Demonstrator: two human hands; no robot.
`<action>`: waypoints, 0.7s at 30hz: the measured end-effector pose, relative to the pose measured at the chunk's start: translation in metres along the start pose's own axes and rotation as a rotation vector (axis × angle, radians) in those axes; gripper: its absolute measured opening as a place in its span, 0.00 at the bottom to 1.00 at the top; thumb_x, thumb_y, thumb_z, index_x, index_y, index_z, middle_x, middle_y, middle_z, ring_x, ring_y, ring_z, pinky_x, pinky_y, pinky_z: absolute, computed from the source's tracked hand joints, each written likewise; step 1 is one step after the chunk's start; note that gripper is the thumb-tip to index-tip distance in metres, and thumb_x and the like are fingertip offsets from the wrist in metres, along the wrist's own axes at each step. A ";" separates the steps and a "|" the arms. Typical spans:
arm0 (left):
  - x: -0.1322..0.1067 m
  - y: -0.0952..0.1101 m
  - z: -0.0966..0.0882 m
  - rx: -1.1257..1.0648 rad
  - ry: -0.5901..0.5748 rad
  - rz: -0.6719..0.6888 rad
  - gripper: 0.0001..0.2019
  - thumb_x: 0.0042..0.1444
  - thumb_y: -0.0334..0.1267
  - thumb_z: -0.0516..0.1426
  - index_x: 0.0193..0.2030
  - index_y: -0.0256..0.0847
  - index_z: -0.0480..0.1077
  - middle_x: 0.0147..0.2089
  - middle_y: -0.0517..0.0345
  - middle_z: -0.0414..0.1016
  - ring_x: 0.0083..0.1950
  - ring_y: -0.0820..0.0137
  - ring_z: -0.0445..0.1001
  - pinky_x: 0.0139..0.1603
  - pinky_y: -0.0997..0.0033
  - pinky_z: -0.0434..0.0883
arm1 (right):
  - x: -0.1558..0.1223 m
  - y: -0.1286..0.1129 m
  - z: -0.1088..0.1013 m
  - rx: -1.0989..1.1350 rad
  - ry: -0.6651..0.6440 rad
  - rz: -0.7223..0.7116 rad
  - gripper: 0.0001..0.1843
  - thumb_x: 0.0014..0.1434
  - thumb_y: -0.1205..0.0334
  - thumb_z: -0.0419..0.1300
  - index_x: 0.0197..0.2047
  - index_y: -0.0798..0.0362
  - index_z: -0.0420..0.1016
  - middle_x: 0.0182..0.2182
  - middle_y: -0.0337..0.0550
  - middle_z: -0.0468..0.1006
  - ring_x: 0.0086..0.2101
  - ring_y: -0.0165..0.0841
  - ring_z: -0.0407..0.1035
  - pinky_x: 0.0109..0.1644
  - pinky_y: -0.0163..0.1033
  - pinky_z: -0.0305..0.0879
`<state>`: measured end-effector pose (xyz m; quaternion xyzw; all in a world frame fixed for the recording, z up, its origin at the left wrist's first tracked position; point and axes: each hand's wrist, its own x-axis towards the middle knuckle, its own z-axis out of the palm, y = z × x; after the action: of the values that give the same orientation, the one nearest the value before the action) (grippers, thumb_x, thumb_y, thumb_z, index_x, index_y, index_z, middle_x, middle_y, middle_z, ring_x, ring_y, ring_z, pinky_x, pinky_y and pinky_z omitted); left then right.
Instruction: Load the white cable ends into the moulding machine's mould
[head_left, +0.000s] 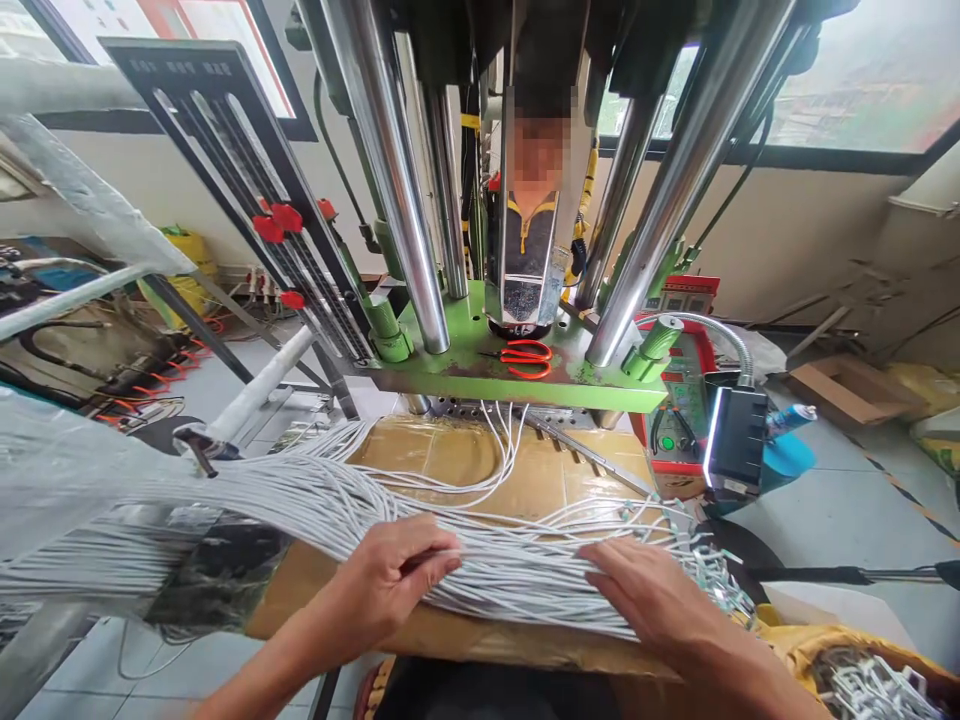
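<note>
Sorting barely begun: left hand [394,580] pinches a few white cables [315,500], right hand [645,590] spread flat on the still-thick bundle; few strands lie apart on the worktop [547,480].

Daylit windows [847,70] span the upper frame above a beige wall [810,240]; pale tiled floor [855,520] lower right.

The tabletop [540,470] is covered with brown cardboard under shiny clear tape. A thick bundle of white cables [315,500] lies directly on it, running from the left side across to the right, where the cable ends [712,575] with small connectors spread near the edge. Some loose cables curve toward the back. A thin metal rod [592,455] lies on the cardboard at the rear right, just beside the cables.
</note>
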<state>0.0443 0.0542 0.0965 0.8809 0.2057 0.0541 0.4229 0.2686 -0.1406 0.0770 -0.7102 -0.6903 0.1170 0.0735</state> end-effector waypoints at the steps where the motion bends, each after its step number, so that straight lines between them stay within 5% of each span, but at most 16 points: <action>1: -0.006 -0.001 0.008 -0.008 -0.090 -0.036 0.14 0.64 0.44 0.51 0.33 0.41 0.73 0.30 0.59 0.71 0.33 0.70 0.67 0.36 0.73 0.60 | -0.007 0.001 0.003 -0.098 0.024 -0.023 0.07 0.64 0.69 0.50 0.36 0.50 0.67 0.30 0.40 0.75 0.30 0.35 0.69 0.34 0.39 0.55; 5: -0.014 0.006 0.059 -0.295 -0.439 -0.104 0.10 0.61 0.41 0.53 0.32 0.40 0.71 0.29 0.62 0.70 0.31 0.71 0.65 0.31 0.75 0.58 | -0.017 -0.015 0.022 -0.291 0.057 -0.164 0.10 0.53 0.75 0.55 0.34 0.50 0.64 0.28 0.39 0.72 0.28 0.36 0.65 0.33 0.41 0.52; 8: -0.014 0.008 0.082 -0.408 -0.385 -0.112 0.16 0.65 0.44 0.47 0.34 0.39 0.71 0.29 0.61 0.69 0.32 0.71 0.63 0.33 0.74 0.59 | -0.013 -0.021 0.032 -0.244 0.022 -0.219 0.10 0.55 0.72 0.58 0.38 0.49 0.64 0.30 0.38 0.73 0.31 0.36 0.67 0.38 0.41 0.54; 10: -0.016 0.002 0.086 -0.387 -0.329 -0.141 0.17 0.65 0.45 0.47 0.34 0.39 0.71 0.30 0.61 0.68 0.33 0.71 0.63 0.34 0.74 0.59 | -0.010 -0.015 0.032 -0.222 -0.036 -0.191 0.08 0.58 0.71 0.57 0.37 0.49 0.64 0.30 0.37 0.73 0.31 0.35 0.67 0.38 0.40 0.54; 14: -0.015 -0.011 0.087 -0.568 -0.424 -0.303 0.18 0.62 0.51 0.50 0.31 0.38 0.68 0.26 0.62 0.65 0.24 0.75 0.60 0.24 0.77 0.56 | -0.004 -0.011 0.029 -0.215 -0.053 -0.206 0.07 0.58 0.72 0.57 0.35 0.50 0.64 0.31 0.38 0.73 0.30 0.34 0.66 0.34 0.40 0.51; 21: -0.010 -0.018 0.082 -0.721 -0.401 -0.276 0.20 0.60 0.52 0.52 0.31 0.35 0.71 0.25 0.62 0.63 0.24 0.77 0.55 0.23 0.77 0.51 | -0.002 -0.008 0.022 -0.200 0.023 -0.225 0.07 0.58 0.72 0.56 0.33 0.50 0.65 0.27 0.37 0.73 0.28 0.34 0.65 0.35 0.41 0.52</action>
<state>0.0520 0.0006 0.0311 0.6343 0.2035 -0.1067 0.7382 0.2551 -0.1434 0.0580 -0.6334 -0.7729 0.0305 0.0231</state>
